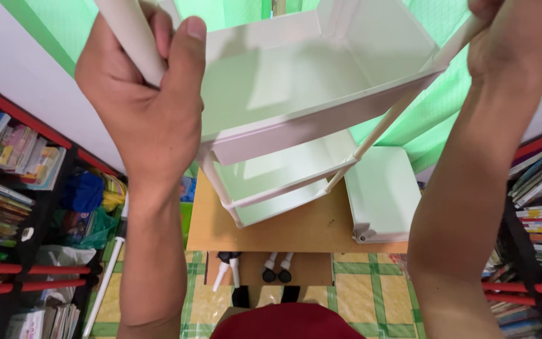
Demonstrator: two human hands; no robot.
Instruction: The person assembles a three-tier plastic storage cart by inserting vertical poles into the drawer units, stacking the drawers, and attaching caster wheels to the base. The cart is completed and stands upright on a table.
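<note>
Shelf-cart assembly, upper stage. The left hand (142,103) was clenched around a white pole (134,37) at upper left; the right hand (512,44) gripped the opposite pole. The top tray (296,125) stood at centre frame over the desk (283,229); seating it probably called for even downward pressure.

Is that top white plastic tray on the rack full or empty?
Empty: the top white plastic tray shows only its bare floor and walls, with nothing lying inside it.
</note>
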